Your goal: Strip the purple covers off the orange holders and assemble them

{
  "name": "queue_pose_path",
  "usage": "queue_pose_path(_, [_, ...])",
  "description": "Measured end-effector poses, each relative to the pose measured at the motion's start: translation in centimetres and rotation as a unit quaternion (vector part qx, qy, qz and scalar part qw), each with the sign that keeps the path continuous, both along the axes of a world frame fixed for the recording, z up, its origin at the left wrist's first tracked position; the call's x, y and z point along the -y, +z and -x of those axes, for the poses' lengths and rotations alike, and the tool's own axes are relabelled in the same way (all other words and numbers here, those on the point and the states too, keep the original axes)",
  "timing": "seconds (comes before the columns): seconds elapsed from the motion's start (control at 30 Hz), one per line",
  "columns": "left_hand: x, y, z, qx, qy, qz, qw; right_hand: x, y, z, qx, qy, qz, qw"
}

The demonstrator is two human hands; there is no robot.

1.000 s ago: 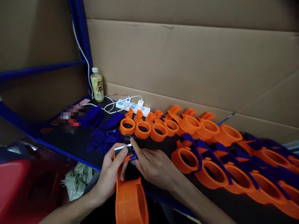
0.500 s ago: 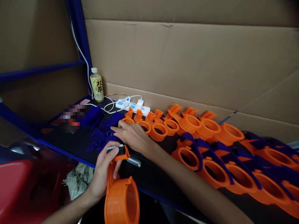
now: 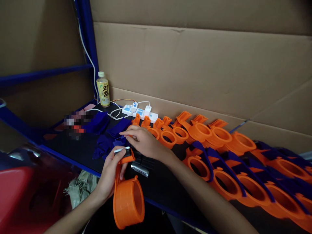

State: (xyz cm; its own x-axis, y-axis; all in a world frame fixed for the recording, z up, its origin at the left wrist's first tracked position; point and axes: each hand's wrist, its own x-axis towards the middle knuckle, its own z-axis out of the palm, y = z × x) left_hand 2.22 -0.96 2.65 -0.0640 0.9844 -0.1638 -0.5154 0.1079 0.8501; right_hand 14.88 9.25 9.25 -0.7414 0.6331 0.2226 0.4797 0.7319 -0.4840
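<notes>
My left hand (image 3: 110, 174) grips an orange tape dispenser (image 3: 128, 201) by its handle, below the table's front edge. The dispenser's toothed metal blade (image 3: 122, 150) sits at its top end, under my thumb. My right hand (image 3: 143, 141) reaches over a pile of dark blue plastic pieces (image 3: 110, 143), fingers curled and pinched on a small blue piece (image 3: 121, 142). A small black and silver part (image 3: 140, 165) lies on the table just below my right wrist.
A row of bare orange dispenser bodies (image 3: 200, 131) lines the back; dispensers with blue parts fitted (image 3: 243, 182) fill the right. A drink bottle (image 3: 103, 94) and white power strip (image 3: 138, 112) stand against the cardboard wall. A red bin (image 3: 21, 195) sits lower left.
My right hand left the dispenser's blade end and reached up-left to the blue pieces, closing its fingers there. My left hand lowered the dispenser a little.
</notes>
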Motion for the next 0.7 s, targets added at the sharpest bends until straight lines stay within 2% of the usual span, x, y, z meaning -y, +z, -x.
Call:
queue_pose_path(0.13, [-0.3, -0.4, 0.0, -0.051, -0.015, -0.009, 0.999, 1.8, 2.6, -1.6, 0.012, 0.030, 0.089, 0.995])
queue_pose_path(0.27, [-0.2, -0.8, 0.2, -0.080, -0.033, -0.021, 0.996, 3.2, 3.3, -2.9, 0.018, 0.020, 0.090, 0.996])
queue_pose_path(0.43, [-0.1, -0.7, 0.2, -0.084, -0.044, -0.014, 0.995, 4.0, 2.8, -4.6, -0.011, -0.021, 0.084, 0.996])
queue_pose_path(0.5, [-0.2, -0.6, 0.1, -0.073, -0.031, -0.012, 0.997, 4.5, 2.3, -5.2, -0.021, -0.041, 0.081, 0.996])
queue_pose_path(0.6, [-0.4, -0.2, 0.4, -0.047, 0.019, -0.014, 0.999, 5.7, 1.1, -5.8, -0.029, -0.066, 0.070, 0.995])
queue_pose_path(0.7, [-0.6, 0.1, 0.9, -0.030, 0.049, -0.018, 0.998, 7.0, -0.9, -6.0, -0.003, -0.086, 0.047, 0.995])
